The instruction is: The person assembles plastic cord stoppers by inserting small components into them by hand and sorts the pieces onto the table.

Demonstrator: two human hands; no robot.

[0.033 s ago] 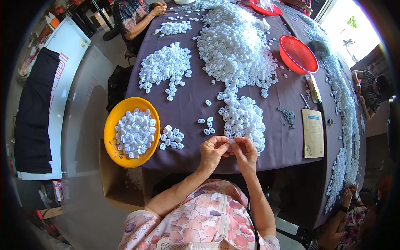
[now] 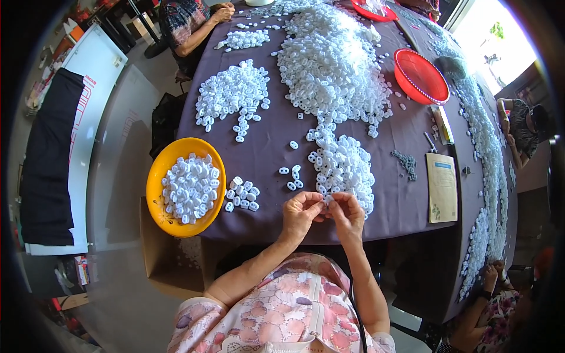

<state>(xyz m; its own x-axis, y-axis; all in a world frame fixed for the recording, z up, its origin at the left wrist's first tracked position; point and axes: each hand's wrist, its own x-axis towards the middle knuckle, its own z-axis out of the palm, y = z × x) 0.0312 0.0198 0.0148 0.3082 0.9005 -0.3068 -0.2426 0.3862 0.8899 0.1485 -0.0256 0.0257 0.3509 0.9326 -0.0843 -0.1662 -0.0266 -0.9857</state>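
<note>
White piece (image 2: 328, 201): pinched in the grip of left hand (image 2: 299, 217) and right hand (image 2: 349, 220).
Yellow plate (image 2: 155, 188): seemingly finished pieces (image 2: 191, 188).
Far heap (image 2: 326, 65): apparently undone.

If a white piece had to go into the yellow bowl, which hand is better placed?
Left, probably: the left hand is nearer the yellow bowl; the right hand is farther across. Both seem to pinch a small white piece.
</note>
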